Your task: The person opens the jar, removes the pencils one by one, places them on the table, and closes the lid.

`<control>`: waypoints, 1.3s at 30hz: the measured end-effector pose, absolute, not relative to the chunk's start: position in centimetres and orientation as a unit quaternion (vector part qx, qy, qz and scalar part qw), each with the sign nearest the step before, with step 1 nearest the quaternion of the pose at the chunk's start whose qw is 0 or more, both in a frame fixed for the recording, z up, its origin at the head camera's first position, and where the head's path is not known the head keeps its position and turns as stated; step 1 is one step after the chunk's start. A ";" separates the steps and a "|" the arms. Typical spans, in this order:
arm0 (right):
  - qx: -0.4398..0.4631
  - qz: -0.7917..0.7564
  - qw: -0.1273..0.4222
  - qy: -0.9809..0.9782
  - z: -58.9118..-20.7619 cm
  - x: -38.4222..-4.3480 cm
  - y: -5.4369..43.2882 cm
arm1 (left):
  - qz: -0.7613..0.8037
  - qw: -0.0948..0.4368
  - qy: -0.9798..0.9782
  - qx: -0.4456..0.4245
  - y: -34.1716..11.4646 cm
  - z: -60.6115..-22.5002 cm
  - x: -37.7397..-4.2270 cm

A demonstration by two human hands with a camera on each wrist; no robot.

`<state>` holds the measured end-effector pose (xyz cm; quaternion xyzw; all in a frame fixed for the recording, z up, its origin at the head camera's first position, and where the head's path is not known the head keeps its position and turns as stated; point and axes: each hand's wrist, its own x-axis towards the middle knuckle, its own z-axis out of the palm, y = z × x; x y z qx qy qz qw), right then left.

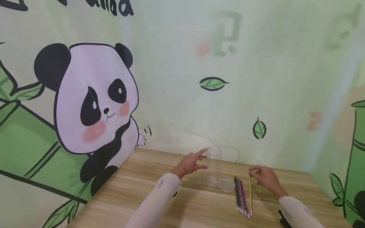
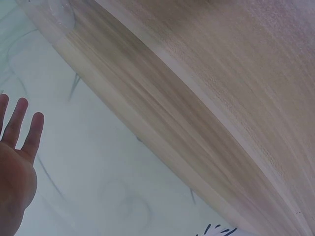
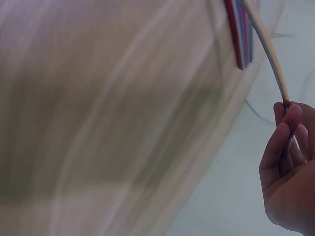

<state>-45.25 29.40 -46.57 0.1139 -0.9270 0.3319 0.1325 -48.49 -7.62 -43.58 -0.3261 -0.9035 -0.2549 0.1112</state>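
Note:
A clear plastic jar point(image 1: 214, 169) stands upright on the wooden table. My left hand point(image 1: 189, 163) is beside its upper part, thumb and index finger spread apart toward it; the left wrist view shows straight fingers point(image 2: 33, 130). At the right, my right hand point(image 1: 265, 179) pinches the far end of a yellow pencil point(image 1: 250, 196) between thumb and fingertips. That pencil point(image 3: 270, 54) also shows in the right wrist view, reaching away from the fingers. Several dark and coloured pencils point(image 1: 241, 198) lie side by side just left of it.
A round clear lid point(image 1: 226, 185) lies flat between the jar and the pencils. The wooden table point(image 1: 137, 190) meets a wall point(image 1: 176, 95) printed with a panda point(image 1: 97, 69) and leaves. A thin line curves along the wall behind the jar.

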 end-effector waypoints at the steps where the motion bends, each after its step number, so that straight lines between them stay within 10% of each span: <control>1: 0.110 0.334 0.130 -0.927 -47.1 -45.4 29.3 | -0.255 0.111 -0.903 -0.327 -7.6 -43.6 -48.4; 39: 0.053 0.306 0.121 -0.943 -50.1 -45.0 27.1 | -0.256 0.103 -0.910 -0.308 -7.4 -43.5 -48.4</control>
